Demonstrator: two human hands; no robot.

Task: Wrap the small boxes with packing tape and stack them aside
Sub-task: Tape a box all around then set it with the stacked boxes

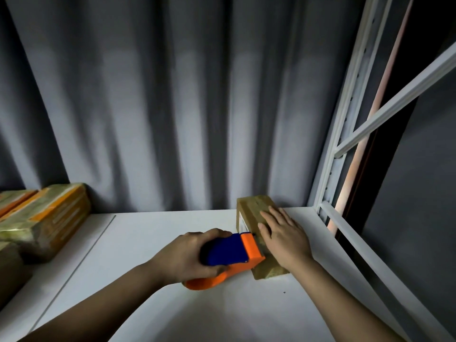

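Observation:
A small brown box [251,208] lies on the white table [153,243], right of centre near the back. My right hand [283,235] rests flat on its top, fingers straight. My left hand [187,257] grips a blue and orange tape dispenser [232,253]. The dispenser's orange front end touches the box's left side, where a white label shows. The near part of the box is hidden behind the dispenser and my right hand.
Several taped boxes [47,218] with orange stripes are stacked at the table's far left. A grey curtain [160,95] hangs behind the table. A white metal shelf frame [345,134] stands at the right edge.

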